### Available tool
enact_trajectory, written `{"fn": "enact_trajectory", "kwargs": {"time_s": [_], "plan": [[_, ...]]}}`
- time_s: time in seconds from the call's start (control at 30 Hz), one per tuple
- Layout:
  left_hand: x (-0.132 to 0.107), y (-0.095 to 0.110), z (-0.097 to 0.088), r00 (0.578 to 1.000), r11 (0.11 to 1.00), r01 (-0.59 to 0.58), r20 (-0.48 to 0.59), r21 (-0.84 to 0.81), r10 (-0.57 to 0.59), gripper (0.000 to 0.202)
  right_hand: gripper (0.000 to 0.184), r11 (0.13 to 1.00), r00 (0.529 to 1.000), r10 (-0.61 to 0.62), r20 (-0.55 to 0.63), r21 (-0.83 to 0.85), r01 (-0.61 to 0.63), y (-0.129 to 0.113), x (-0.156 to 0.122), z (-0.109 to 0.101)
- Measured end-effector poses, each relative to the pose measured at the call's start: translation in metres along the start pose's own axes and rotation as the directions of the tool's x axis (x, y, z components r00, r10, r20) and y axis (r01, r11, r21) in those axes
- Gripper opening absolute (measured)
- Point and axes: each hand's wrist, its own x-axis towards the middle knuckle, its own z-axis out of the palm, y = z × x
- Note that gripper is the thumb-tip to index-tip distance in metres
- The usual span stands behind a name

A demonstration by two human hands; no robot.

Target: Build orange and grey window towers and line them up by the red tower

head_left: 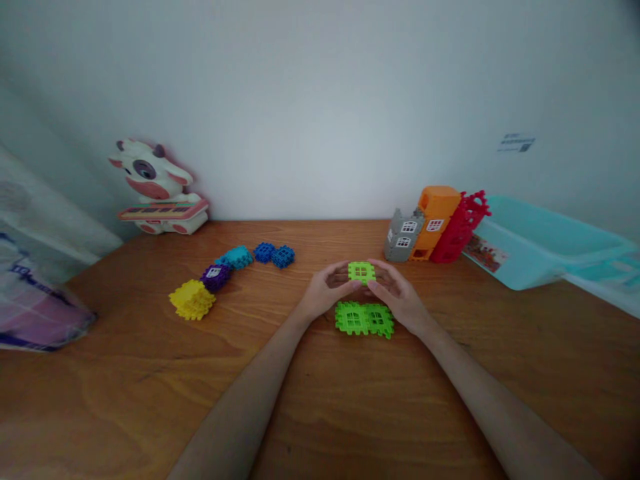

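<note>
Between my two hands is a lime-green building block (pixel 361 272) with a window pattern, lifted a little above the table. My left hand (pixel 327 290) grips its left side, thumb at the lower edge. On the other side my right hand (pixel 397 293) pinches it the same way. The fingers behind the block are partly hidden. Just below, nearer to me, lie green window-patterned pieces (pixel 353 319) side by side on the wooden table (pixel 320 407).
Left of my hands are yellow (pixel 192 299), purple (pixel 215 276), light-blue (pixel 237 257) and dark-blue blocks (pixel 283 256). A cow keyboard toy (pixel 163 193) stands at the back left, a plastic bag (pixel 40 300) nearer. Grey (pixel 401 237), orange (pixel 434 223) and red blocks (pixel 459 230) stand beside a turquoise bin (pixel 535 257).
</note>
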Motion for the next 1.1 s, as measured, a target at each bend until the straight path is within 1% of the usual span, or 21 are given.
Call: {"fn": "enact_trajectory", "kwargs": {"time_s": [0.07,0.13,0.23,0.3,0.37,0.43,0.53,0.63,0.73,0.9,1.03,1.1], "plan": [[-0.0003,0.0016,0.0,1.0,1.0,0.01,0.0,0.023,-0.01,0.056,0.05,1.0,1.0,-0.013,-0.003,-0.016,0.013,0.001,0.0,0.0002],[-0.0013,0.0035,-0.0003,1.0,0.999,-0.012,-0.022,0.03,0.013,0.054,0.048,0.999,1.0,-0.013,-0.001,-0.041,0.013,0.0029,-0.0002,0.0006],[-0.0028,0.0041,-0.0005,0.997,0.999,-0.053,-0.061,0.01,0.054,0.06,0.05,0.997,1.0,-0.01,0.023,-0.07,0.012,0.0054,-0.0003,0.0019],[-0.003,0.0026,-0.0001,0.996,0.998,-0.055,-0.069,-0.03,0.052,0.067,0.054,0.997,0.999,-0.014,0.032,-0.08,0.016,0.0058,-0.0001,0.0028],[-0.0021,0.0005,0.0005,0.995,0.995,-0.048,-0.086,-0.093,0.04,0.073,0.055,0.996,1.0,-0.017,0.023,-0.092,0.02,0.0056,0.0004,0.0032],[-0.0007,-0.0007,0.001,0.995,0.987,-0.047,-0.091,-0.153,0.033,0.068,0.051,0.995,1.0,-0.022,0.004,-0.101,0.022,0.0053,0.0011,0.003],[0.0011,0.0002,0.0009,0.998,0.981,-0.041,-0.061,-0.191,0.029,0.058,0.048,0.994,1.0,-0.017,-0.017,-0.109,0.015,0.0057,0.002,0.0023],[0.0017,0.0027,0.0005,0.998,0.981,-0.032,-0.058,-0.192,0.021,0.061,0.046,0.992,1.0,0.001,-0.022,-0.125,-0.004,0.006,0.002,0.002],[0.0021,0.0048,0.0001,0.995,0.978,-0.049,-0.096,-0.204,0.03,0.063,0.045,0.989,0.999,0.015,-0.03,-0.149,-0.019,0.005,0.0013,0.0022],[0.0032,0.0062,-0.0012,0.993,0.986,-0.057,-0.115,-0.158,0.039,0.052,0.043,0.98,0.998,0.026,-0.058,-0.196,-0.037,0.0038,0.0017,0.0018],[0.0037,0.0061,-0.0025,0.972,0.99,-0.074,-0.231,-0.124,0.044,0.052,0.045,0.975,0.998,0.011,-0.068,-0.221,-0.025,0.0068,0.003,0.0017],[0.0037,0.0062,-0.003,0.961,0.99,-0.074,-0.274,-0.12,0.039,0.051,0.045,0.965,0.995,-0.026,-0.091,-0.264,0.001,0.0064,0.0017,0.0015]]}}
